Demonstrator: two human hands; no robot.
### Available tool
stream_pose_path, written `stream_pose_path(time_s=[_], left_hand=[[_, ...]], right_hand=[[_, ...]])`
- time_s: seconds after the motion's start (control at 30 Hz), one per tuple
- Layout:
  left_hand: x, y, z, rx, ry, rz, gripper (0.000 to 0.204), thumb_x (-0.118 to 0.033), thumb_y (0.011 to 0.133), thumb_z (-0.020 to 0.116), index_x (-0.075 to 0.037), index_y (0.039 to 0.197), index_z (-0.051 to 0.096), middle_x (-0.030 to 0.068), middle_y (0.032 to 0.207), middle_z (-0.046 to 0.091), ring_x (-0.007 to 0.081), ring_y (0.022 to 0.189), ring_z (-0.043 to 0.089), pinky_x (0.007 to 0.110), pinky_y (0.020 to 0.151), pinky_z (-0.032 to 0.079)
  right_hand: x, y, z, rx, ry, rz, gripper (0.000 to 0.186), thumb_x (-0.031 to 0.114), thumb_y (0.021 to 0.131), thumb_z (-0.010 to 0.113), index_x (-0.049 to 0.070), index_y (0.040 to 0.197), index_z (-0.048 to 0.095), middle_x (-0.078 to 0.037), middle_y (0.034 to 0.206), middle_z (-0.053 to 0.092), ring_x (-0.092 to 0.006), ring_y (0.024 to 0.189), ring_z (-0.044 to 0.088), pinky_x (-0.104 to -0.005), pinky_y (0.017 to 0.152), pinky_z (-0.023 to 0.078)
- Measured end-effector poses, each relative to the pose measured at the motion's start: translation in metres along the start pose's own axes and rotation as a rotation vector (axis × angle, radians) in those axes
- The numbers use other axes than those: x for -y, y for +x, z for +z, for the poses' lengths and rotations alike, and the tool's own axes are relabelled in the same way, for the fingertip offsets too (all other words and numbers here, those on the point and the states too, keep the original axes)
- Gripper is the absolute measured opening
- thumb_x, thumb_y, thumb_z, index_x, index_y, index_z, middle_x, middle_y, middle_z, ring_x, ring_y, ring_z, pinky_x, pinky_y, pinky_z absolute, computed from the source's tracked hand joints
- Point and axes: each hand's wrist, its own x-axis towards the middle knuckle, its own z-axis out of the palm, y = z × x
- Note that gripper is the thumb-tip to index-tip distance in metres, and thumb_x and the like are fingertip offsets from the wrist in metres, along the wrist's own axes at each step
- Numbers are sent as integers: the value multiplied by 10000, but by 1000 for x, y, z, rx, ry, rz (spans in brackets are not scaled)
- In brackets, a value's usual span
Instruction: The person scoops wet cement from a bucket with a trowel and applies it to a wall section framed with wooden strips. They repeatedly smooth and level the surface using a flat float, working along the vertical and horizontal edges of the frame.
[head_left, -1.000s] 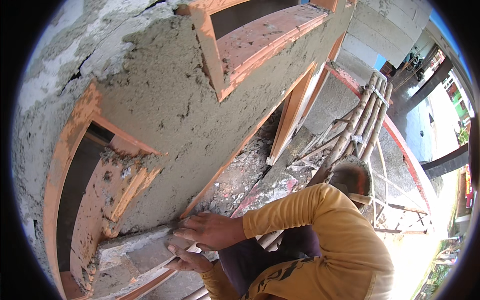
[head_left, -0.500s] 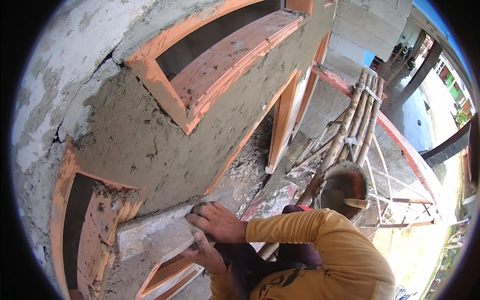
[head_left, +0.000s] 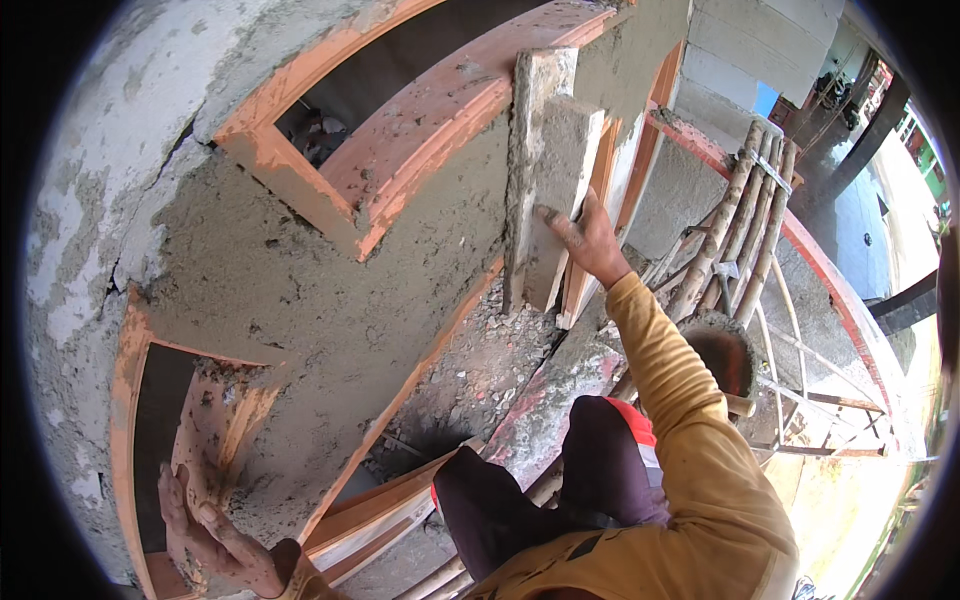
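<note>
The right hand pinches the shorter block of a cement-crusted board — thumb flat on the near face, the other fingers partly hidden behind the far edge. The board stands up along the grey plastered wall, past the nearest lower corner of the upper window frame; its top end crosses the front edge of that window's sill, and its bottom end reaches beyond the wall's orange edging, over rubble in the view. The left hand is spread, fingers straight and thumb apart, in front of the lower window frame near its bottom corner — whether it touches the sill, I cannot tell. Beyond the right forearm sit a dark bucket and a bundle of poles bound near one end.
</note>
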Motion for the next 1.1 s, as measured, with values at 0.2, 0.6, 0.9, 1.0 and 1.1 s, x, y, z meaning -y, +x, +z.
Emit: stream_pose_path(time_s=[0.2, 0.6, 0.9, 1.0, 1.1], left_hand=[[67, 29, 20, 308, 26, -478, 578, -457, 943, 361, 15, 1268, 432, 206, 1275, 454, 301, 1180, 434, 367, 983, 326], [64, 58, 42, 385, 171, -448, 569, -447, 945, 362, 14, 1272, 429, 205, 1274, 453, 302, 1176, 436, 369, 983, 326], [87, 61, 46, 365, 152, -512, 563, -439, 946, 363, 14, 1275, 426, 204, 1274, 453, 303, 1174, 437, 371, 983, 326], [78, 83, 8, 316, 173, -489, 561, -436, 947, 364, 13, 1276, 426, 204, 1274, 453, 303, 1173, 438, 372, 983, 326], [91, 68, 25, 355, 145, -509, 559, -434, 947, 364, 13, 1277, 425, 204, 1274, 452, 304, 1172, 438, 372, 983, 326]], right_hand=[[-54, 32, -133, -308, -571, -22, 538, 340, 758, 672, -93, 998, 462, -268, 903, 581, -370, 871, 584, -377, 758, 463], [-65, -38, -395, -91, -1322, 566, 508, 290, 749, 684, 8, 1121, 485, -220, 1046, 592, -337, 1015, 566, -417, 848, 442], [-193, -123, -450, -112, -1505, 1019, 304, 224, 843, 496, 137, 1133, 527, -140, 1178, 568, -301, 1132, 519, -394, 954, 401], [-208, -130, -412, -157, -1346, 1109, 275, 194, 869, 445, 123, 1123, 521, -129, 1168, 569, -295, 1123, 522, -413, 924, 419], [-212, -138, -410, -152, -1422, 1185, 307, 192, 895, 385, 138, 1181, 482, -81, 1215, 546, -287, 1138, 508, -450, 910, 418]])
